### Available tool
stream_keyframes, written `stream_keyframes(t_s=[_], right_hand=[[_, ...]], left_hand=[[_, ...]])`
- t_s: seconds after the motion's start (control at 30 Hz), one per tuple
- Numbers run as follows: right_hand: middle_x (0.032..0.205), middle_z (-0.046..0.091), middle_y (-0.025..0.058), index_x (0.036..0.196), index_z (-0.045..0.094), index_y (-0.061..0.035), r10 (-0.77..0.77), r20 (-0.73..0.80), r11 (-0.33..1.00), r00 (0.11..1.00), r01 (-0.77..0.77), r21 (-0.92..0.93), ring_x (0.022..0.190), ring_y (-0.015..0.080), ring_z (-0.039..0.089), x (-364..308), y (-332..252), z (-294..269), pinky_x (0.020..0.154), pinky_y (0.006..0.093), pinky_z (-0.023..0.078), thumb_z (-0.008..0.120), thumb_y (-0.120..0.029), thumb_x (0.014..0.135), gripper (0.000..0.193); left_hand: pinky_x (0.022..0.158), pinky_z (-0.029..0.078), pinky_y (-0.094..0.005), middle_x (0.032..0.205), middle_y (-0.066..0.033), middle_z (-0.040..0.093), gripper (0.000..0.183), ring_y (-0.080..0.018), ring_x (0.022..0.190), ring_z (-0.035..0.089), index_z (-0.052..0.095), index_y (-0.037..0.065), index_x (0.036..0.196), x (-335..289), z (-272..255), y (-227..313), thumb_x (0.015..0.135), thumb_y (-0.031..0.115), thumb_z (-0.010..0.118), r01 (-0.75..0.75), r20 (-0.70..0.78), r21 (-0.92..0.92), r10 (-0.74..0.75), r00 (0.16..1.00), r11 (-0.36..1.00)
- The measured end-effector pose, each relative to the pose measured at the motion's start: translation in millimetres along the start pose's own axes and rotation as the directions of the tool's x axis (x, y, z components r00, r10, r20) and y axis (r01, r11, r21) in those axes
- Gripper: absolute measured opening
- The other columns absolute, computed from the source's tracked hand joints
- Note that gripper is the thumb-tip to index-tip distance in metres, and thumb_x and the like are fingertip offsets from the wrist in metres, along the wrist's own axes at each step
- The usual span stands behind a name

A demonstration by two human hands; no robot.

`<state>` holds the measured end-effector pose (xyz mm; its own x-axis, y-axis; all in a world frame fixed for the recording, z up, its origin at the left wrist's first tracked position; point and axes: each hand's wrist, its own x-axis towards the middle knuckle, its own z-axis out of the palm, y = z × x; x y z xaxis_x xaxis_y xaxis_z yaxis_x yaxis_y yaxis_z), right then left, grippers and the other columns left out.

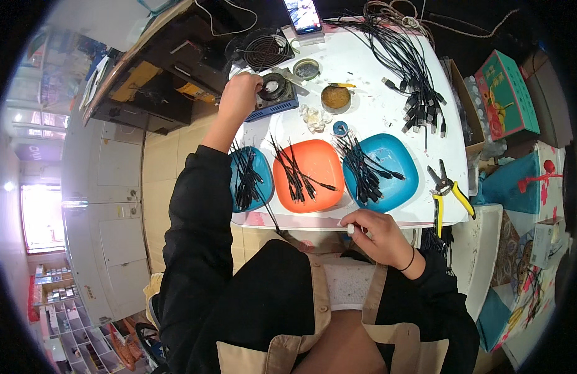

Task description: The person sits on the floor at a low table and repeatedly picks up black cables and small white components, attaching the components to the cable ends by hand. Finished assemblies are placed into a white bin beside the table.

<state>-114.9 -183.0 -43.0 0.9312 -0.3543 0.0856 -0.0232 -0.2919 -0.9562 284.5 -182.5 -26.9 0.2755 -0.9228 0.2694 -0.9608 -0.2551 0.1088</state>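
My left hand (240, 93) reaches to the far left of the table, fingers pinched together at the round black top of a small blue box-shaped device (273, 110). Whatever those fingers hold is hidden. At the front edge my right hand (380, 238) is curled, with a small white bit (351, 229) at its fingertips that I cannot identify. Between the hands lie three trays with short black cables: a blue one at left (263, 163), an orange one (322, 159) and a blue one at right (402, 156). One cable (273, 218) hangs over the table edge.
Yellow-handled pliers (449, 193) lie at the right. Behind the trays are a tin of brown material (336, 98), another round tin (306, 69), crumpled white tissue (316, 118) and a fan (267, 52). A cable bundle (419, 93) and a phone (302, 15) sit farther back.
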Motion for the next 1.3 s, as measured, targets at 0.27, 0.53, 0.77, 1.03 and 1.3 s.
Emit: stream_keyframes(t_s=[0.27,0.53,0.77,1.03,1.3], right_hand=[[0.089,0.062,0.0127,0.099,0.058,-0.0040,-0.033,-0.015,0.999,0.999,0.033,0.007,0.072,0.0279,0.060,-2.3,1.6,-2.0,0.066,0.0334,0.047,0.055,0.001,0.081,0.019],[0.088,0.062,0.0120,0.099,0.058,-0.0037,-0.024,-0.026,1.000,0.999,0.024,-0.002,0.073,0.0267,0.060,-7.4,1.2,-4.1,0.066,0.0332,0.048,0.055,0.001,0.081,0.019],[0.090,0.063,0.0140,0.098,0.057,-0.0037,0.024,-0.037,1.000,0.999,-0.024,-0.012,0.078,0.0306,0.062,-19.4,-9.3,-3.0,0.069,0.0361,0.048,0.054,0.000,0.081,0.017],[0.088,0.064,0.0095,0.104,0.059,-0.0004,0.043,-0.058,0.996,0.997,-0.047,-0.079,0.070,0.0167,0.059,-33.7,-34.7,-0.3,0.066,0.0268,0.047,0.054,0.001,0.082,0.022],[0.116,0.051,0.0234,0.132,0.032,0.0036,-0.365,-0.211,0.931,0.907,0.358,-0.070,0.104,0.0291,0.057,-32.6,-46.9,34.0,0.078,0.0352,0.050,0.049,-0.007,0.088,0.049]], left_hand=[[0.071,0.049,-0.0447,0.079,-0.0192,0.060,0.008,-0.0381,0.079,0.061,0.063,-0.001,0.076,5.3,-5.0,14.4,0.072,0.000,0.056,-0.068,0.048,0.164,0.061,0.997,0.984],[0.070,0.050,-0.0434,0.077,-0.0192,0.060,0.006,-0.0364,0.078,0.062,0.062,-0.001,0.073,8.1,-1.1,13.9,0.070,0.000,0.056,-0.100,0.053,0.219,0.091,0.994,0.971],[0.068,0.049,-0.0439,0.081,-0.0206,0.062,0.007,-0.0383,0.080,0.062,0.065,-0.001,0.081,4.4,-6.4,15.5,0.077,0.001,0.059,-0.015,-0.021,0.160,0.019,1.000,0.987],[0.056,0.044,-0.0262,0.070,-0.0069,0.063,0.009,-0.0139,0.059,0.056,0.066,-0.002,0.089,-57.8,-79.0,88.6,0.083,0.004,0.064,0.090,-0.152,-0.675,-0.257,0.954,0.732],[0.063,0.044,-0.0265,0.090,-0.0079,0.059,0.012,-0.0116,0.067,0.049,0.055,-0.001,0.103,-153.3,-110.7,245.2,0.093,0.004,0.054,0.131,0.211,-0.859,-0.109,0.971,-0.496]])
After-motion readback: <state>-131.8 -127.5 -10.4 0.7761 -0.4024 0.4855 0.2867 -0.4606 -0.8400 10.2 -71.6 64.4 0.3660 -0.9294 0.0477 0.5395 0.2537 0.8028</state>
